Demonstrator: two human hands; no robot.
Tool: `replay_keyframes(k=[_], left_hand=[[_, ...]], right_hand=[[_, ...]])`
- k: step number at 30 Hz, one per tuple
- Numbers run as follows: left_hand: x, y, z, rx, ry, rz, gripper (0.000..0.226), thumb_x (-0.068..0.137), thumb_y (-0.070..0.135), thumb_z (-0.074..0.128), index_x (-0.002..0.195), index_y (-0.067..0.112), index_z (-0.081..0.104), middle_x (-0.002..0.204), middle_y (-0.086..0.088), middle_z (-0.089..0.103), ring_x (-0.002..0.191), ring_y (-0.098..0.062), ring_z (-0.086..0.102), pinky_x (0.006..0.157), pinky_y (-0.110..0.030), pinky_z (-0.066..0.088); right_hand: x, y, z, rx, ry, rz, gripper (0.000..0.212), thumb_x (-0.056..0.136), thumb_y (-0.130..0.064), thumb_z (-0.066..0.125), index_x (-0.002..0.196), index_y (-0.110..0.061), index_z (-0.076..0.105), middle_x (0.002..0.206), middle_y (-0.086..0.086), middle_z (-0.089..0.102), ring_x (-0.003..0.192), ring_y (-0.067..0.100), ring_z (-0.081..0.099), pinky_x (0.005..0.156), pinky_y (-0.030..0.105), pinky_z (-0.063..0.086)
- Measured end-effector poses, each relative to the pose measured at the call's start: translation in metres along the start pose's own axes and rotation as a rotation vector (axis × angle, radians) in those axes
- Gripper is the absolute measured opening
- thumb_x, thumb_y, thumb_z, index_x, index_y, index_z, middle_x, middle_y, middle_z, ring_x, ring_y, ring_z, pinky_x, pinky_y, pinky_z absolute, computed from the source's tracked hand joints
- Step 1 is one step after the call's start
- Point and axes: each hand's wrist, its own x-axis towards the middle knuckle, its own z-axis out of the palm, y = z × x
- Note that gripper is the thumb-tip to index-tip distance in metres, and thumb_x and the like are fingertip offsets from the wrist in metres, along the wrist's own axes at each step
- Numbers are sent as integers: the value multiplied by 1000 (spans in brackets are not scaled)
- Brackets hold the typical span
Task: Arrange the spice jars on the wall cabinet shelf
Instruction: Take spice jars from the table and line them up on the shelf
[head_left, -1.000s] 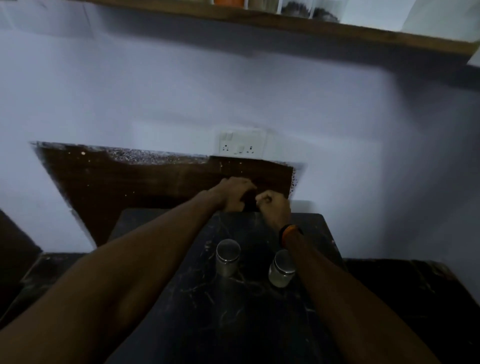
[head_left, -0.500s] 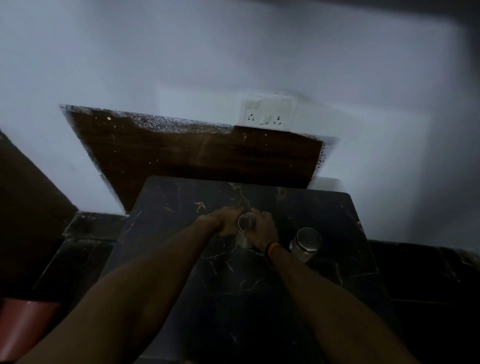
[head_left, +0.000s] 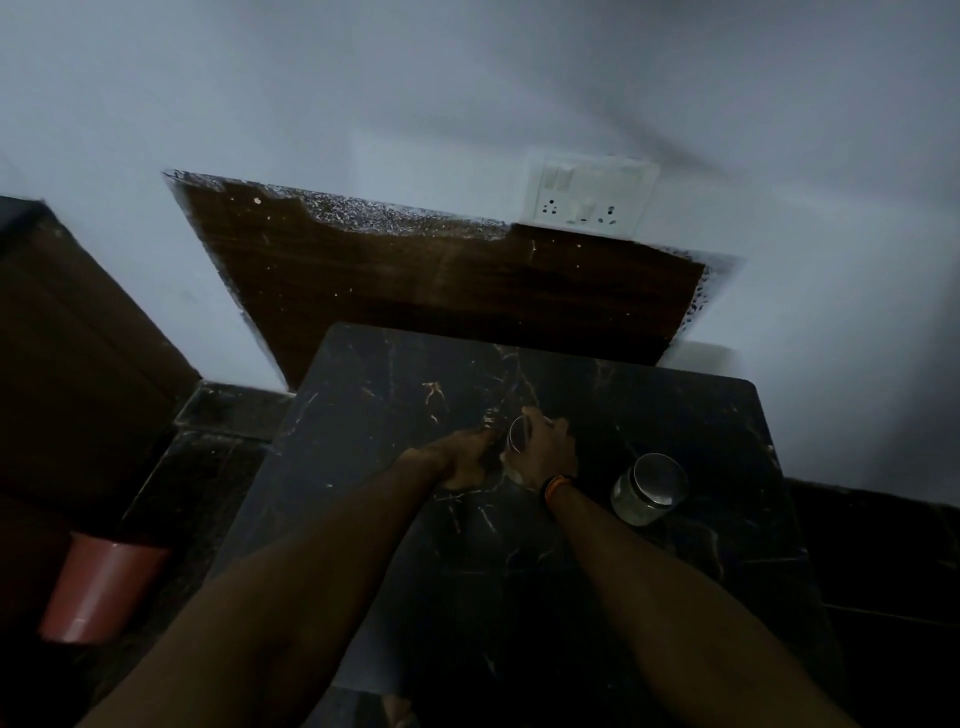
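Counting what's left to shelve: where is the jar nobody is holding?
In the head view, the free jar stands upright on the dark marble table, just right of the right hand and its orange wristband.

Two bare, sleeveless forearms are seen, an orange-and-black wristband (head_left: 555, 484) being worn on the right wrist.

jar one (head_left: 518, 441): glass, metal-lidded, mostly hidden, held between both hands mid-table, pose hard to tell | jar two (head_left: 649, 488): small glass jar, shiny metal lid kept on, stood upright, parked just right of the first
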Motion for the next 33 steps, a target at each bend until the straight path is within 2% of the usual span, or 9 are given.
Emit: replay_keyframes(k=[5, 11, 13, 16, 19, 23, 26, 29, 33], left_hand=[[-2, -4, 6, -89, 22, 22, 77, 92, 17, 58, 158, 21, 18, 149, -13, 46, 131, -28, 50, 105, -37, 43], [-9, 5, 26, -401, 139, 35, 40, 103, 18, 45, 143, 17, 43, 116, -3, 58, 93, -11, 58, 73, -22, 46], [-12, 10, 33, -523, 186, 14, 35, 106, 21, 40, 140, 18, 46, 115, -2, 57, 98, -16, 60, 77, -26, 49], [-13, 17, 42, -787, 226, -33, 30, 108, 25, 36, 129, 17, 55, 118, -6, 62, 104, -20, 63, 88, -36, 54], [-16, 30, 49, -1061, 221, -43, 35, 108, 31, 33, 115, 15, 62, 111, -13, 68, 92, -20, 66, 79, -35, 53], [-17, 48, 50, -1304, 116, -3, 46, 104, 51, 35, 124, 20, 63, 118, -11, 70, 107, -28, 68, 97, -49, 53], [-18, 66, 39, -1539, -43, 5, 52, 98, 59, 43, 129, 20, 60, 127, -21, 62, 113, -40, 65, 95, -56, 55], [-19, 81, 31, -1685, -87, 78, 52, 92, 54, 54, 128, 17, 61, 129, -25, 61, 111, -43, 66, 91, -52, 57], [-25, 98, 19, -1755, -137, 225, 58, 83, 39, 72, 134, 15, 58, 135, -26, 58, 120, -43, 61, 102, -55, 49]], right_hand=[[-5, 11, -2, 82, 23, 6, 71, 82, -37, 78, 145, -34, 45, 141, 14, 43, 125, 38, 52, 102, 45, 50], [-22, 37, -13, 326, 35, -13, 69, 85, -25, 78, 147, -28, 47, 146, 7, 50, 135, 26, 49, 111, 47, 46], [-29, 45, -22, 466, 3, -9, 72, 80, -15, 81, 145, -29, 50, 146, 4, 50, 134, 25, 48, 105, 45, 50], [-39, 52, -43, 671, -53, -51, 73, 73, -5, 82, 135, -34, 57, 145, -2, 49, 133, 26, 47, 88, 32, 52], [-45, 55, -66, 867, -93, -106, 71, 68, -10, 78, 131, -40, 62, 146, 0, 48, 131, 31, 50, 97, 49, 55], [-50, 55, -92, 1095, -82, -161, 73, 65, -11, 71, 134, -34, 63, 146, 12, 49, 125, 39, 57, 92, 48, 58], [-51, 52, -110, 1159, -23, -191, 74, 63, -7, 67, 136, -21, 62, 148, 19, 47, 129, 41, 52, 99, 49, 53], [-53, 48, -127, 1195, 19, -224, 74, 65, -3, 62, 139, -11, 56, 146, 23, 49, 131, 43, 49, 104, 53, 45], [-57, 41, -145, 1310, 82, -223, 69, 75, -13, 63, 143, -11, 52, 142, 18, 54, 127, 41, 51, 104, 56, 45]])
